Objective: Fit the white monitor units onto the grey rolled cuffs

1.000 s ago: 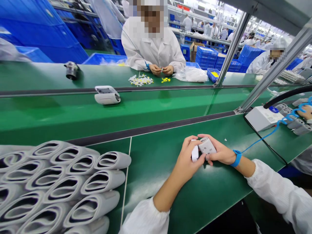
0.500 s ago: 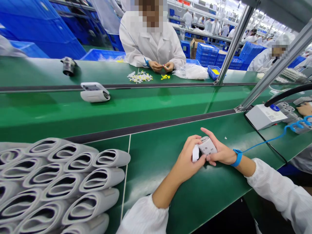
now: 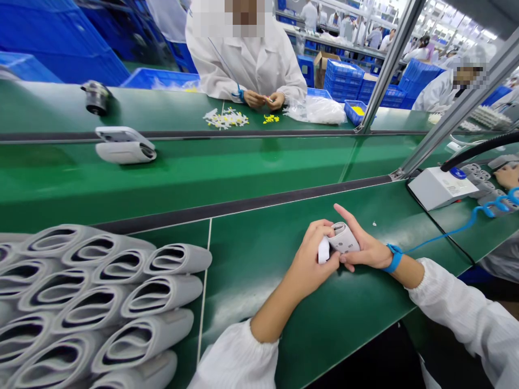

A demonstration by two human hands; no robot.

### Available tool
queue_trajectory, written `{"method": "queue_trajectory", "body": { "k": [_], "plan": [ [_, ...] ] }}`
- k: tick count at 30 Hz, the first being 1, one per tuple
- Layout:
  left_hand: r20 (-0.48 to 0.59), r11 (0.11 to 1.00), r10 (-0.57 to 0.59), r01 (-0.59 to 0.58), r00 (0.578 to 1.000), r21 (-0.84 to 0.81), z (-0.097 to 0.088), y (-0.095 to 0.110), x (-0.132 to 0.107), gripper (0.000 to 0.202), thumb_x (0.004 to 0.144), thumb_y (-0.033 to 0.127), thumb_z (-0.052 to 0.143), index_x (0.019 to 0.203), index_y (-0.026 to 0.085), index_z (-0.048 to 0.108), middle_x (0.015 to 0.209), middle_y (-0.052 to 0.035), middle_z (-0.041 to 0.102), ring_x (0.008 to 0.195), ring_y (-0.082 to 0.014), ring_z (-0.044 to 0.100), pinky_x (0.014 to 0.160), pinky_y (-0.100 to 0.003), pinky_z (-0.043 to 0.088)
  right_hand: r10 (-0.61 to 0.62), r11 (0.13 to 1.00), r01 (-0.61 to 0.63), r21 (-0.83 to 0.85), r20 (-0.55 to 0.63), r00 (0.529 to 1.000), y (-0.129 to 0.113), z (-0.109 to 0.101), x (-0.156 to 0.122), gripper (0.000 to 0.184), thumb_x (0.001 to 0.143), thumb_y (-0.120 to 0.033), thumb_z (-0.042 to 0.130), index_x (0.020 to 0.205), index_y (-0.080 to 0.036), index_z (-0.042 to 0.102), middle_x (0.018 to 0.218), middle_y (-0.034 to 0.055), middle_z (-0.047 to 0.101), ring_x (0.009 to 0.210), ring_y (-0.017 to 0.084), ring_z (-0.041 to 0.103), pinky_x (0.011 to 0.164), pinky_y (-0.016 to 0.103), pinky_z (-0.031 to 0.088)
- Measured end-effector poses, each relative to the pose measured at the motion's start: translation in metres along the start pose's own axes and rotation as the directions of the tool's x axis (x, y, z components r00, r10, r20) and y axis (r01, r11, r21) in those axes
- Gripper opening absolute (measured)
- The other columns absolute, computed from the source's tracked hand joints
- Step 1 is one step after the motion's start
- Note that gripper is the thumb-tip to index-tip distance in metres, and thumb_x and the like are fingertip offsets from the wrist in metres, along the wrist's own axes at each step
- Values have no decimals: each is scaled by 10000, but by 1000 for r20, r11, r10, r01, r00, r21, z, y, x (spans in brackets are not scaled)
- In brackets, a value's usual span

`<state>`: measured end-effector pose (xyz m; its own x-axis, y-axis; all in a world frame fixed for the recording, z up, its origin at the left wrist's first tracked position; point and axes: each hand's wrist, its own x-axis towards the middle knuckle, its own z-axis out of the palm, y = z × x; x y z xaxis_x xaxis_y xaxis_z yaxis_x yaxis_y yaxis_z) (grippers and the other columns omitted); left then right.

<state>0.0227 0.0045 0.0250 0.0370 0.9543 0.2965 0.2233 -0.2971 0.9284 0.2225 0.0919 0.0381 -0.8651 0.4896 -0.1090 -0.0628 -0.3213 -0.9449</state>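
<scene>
Head view, lower centre: left hand [image 3: 310, 262] and right hand [image 3: 367, 251] both clamp the grey casing [image 3: 344, 239], its long axis running across between them.

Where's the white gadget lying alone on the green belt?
The white gadget lies at the left of the head view on the conveyor belt, just in front of a metal cylinder and beyond the stacked grey shells.

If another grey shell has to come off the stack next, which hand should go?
Left, probably. The left hand lies on the stack's side, nearer the grey shells; the right hand cradles the small device and wears the tethered blue wrist strap.
</scene>
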Motion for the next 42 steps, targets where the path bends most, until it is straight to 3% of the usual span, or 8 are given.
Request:
{"method": "queue_trajectory", "body": {
  "k": [9,14,17,20,26,31,35,42],
  "plan": [
    [-55,999,30,-27,998,45,0,-1,1,175,950,209,689,1104,245,615,1347,-96,597,1168,-250,662,969,-404,572,19,999,-18,42,-10,1000,1,-1,2,1237,888,-145,912,1783,-470,124,1238,17,684,661,80,708,559,215,648],
    [-81,1000,9,-7,997,20,-2,-2,1,195,958,286,734,1136,248,664,1363,-103,622,1187,-279,674,988,-435,578,46,992,-45,116,-6,999,0,2,4,1202,870,-170,930,1780,-388,176,1074,2,716,729,136,719,527,200,582],
    [-105,987,-89,74,990,-143,-4,-4,0,395,1001,480,747,1304,256,628,1360,-122,658,1146,-291,706,980,-459,599,55,977,-50,206,-20,998,-5,0,5,1002,913,-331,911,1731,-309,332,1072,48,747,851,199,757,530,203,536],
    [-143,911,-201,131,969,-390,-5,-9,1,676,1018,752,624,1462,251,531,1396,-158,671,1143,-303,740,954,-456,630,83,953,-59,298,-70,994,-12,-5,6,688,1020,-534,752,1607,-251,531,1253,131,765,970,256,785,643,288,612],
    [-156,765,-330,167,931,-622,0,-15,3,888,935,968,481,1405,223,589,1322,-163,725,1149,-327,764,921,-443,651,80,973,-53,224,-113,990,-17,-11,6,570,1007,-506,789,1476,-207,665,1402,168,752,1095,273,779,946,418,650],
    [-156,787,-367,217,917,-577,0,-12,2,949,919,1012,399,1388,222,636,1348,-161,744,1104,-314,755,886,-416,622,35,996,-19,92,-174,984,-14,-10,6,563,935,-461,894,1398,-182,736,1409,153,751,1214,263,732,1056,384,598],
    [-127,853,-347,257,929,-455,-3,-12,-1,983,938,1009,322,1453,227,625,1401,-151,723,1128,-314,720,891,-399,566,-15,1000,15,1,-218,976,-11,-11,7,539,903,-440,929,1347,-189,756,1327,120,775,1157,244,729,1020,365,595],
    [-80,948,-242,218,967,-234,-6,-4,-5,968,987,963,229,1475,214,600,1230,-133,762,984,-289,687,863,-412,517,-122,982,82,-170,-241,963,-3,-11,8,513,922,-457,913,1339,-214,739,1347,105,757,1201,252,718,1057,384,579]
  ]
}}
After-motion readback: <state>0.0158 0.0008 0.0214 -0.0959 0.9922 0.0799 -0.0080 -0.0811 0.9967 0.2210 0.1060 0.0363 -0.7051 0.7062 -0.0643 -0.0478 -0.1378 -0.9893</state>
